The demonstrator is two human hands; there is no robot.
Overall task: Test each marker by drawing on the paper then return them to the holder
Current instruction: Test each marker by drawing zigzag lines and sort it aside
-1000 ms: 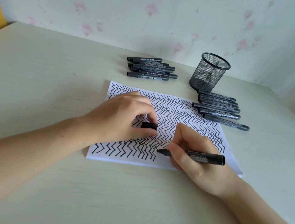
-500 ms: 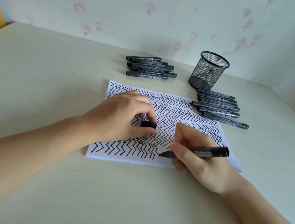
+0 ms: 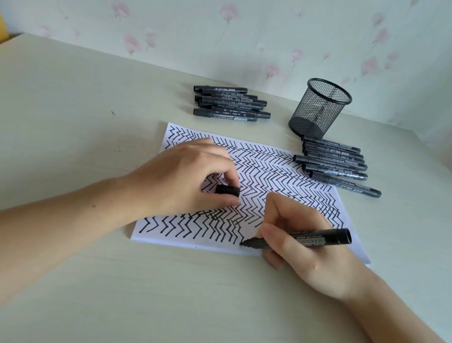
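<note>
Tabletop paper (image 3: 316, 201): left hand (image 3: 183, 182) pinches cap (image 3: 227, 190), right hand (image 3: 307, 252) grips marker (image 3: 306, 239)

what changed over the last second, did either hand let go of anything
Neither let go. The right hand tilted the marker, raising its back end, and its tip moved down the paper. The left hand still pinches the cap; loose markers and holder unmoved.
</note>
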